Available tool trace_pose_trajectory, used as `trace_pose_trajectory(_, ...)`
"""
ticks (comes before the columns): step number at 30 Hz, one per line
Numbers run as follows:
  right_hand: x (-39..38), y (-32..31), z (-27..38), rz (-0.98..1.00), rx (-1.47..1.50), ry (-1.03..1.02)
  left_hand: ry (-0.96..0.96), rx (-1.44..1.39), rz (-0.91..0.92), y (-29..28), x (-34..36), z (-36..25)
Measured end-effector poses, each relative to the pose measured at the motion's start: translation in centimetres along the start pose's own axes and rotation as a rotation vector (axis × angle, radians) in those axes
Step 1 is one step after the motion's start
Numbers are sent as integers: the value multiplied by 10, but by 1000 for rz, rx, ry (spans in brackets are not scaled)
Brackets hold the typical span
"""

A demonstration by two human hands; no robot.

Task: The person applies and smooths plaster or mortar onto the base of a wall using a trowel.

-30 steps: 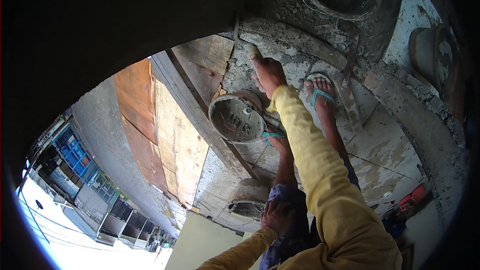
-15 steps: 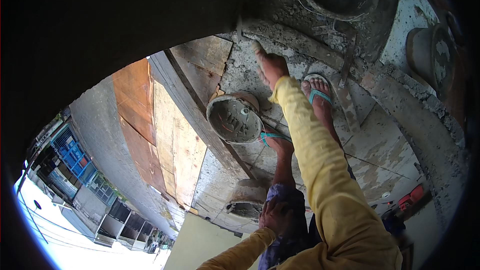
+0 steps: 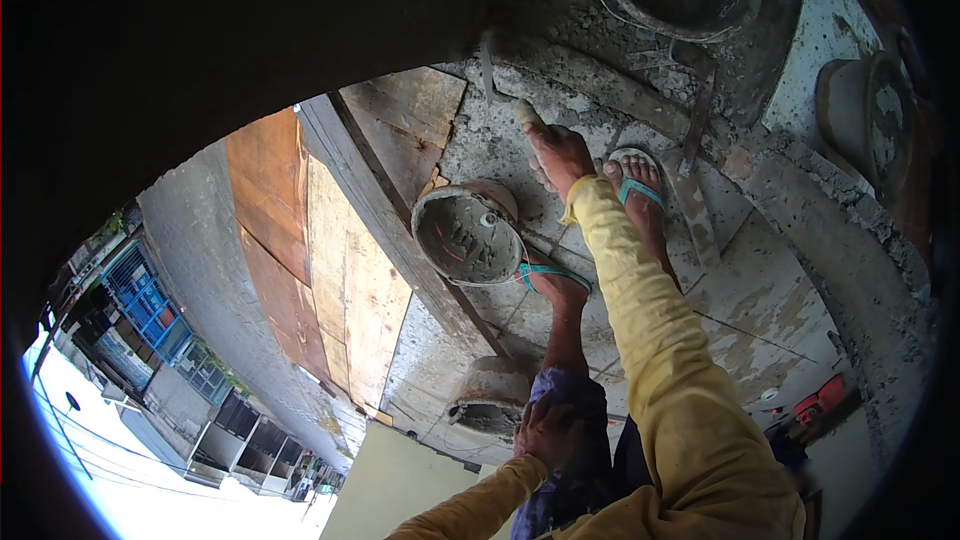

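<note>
Blown-out sky [image 3: 170, 500] glares at lower left, darkness swallows the upper left, and edges bend.

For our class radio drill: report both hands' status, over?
Right hand gripping metal-shanked tool. Left hand resting on knee. Mortar bucket beside left foot.

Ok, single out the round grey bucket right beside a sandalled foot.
The mortar-smeared grey bucket beside the turquoise-sandalled left foot; the other grey buckets, farther back, ahead and far right, stand apart from both feet.

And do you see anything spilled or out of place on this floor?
Yes: patchy grey-brown smears on the floor tiles, right of the right foot. They look odd because they blotch an otherwise paler surface, perhaps a spill.
</note>
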State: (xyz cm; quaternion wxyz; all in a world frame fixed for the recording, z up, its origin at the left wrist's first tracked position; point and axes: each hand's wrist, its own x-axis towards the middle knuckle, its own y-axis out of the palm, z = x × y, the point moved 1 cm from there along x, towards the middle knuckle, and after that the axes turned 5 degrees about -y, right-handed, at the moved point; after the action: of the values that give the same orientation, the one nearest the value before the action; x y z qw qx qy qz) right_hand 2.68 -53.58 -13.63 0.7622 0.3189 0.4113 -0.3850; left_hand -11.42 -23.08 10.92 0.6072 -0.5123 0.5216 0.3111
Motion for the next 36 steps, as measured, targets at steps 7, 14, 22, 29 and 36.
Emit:
trace_pose_trajectory(7, 41, -5, 8, -192, -360, -162, -5, -40, 25, 2, -1, -2)
trace_pose_trajectory(14, -2, -28, 8, -391, -29, -140, 36, -36, -29, -1, -2, -7)
trace_pose_trajectory(22, 29, 2, 34, -37, 57, -12, 22, -17, -10, -4, 0, -8)
trace_pose_trajectory(29, 59, -20, -8, -510, -229, -437, 26, -12, -22, -3, -1, -6)
trace_pose_trajectory(36, 59, -26, 36, -166, -103, -169, 51, -16, -50, 0, 2, -3)
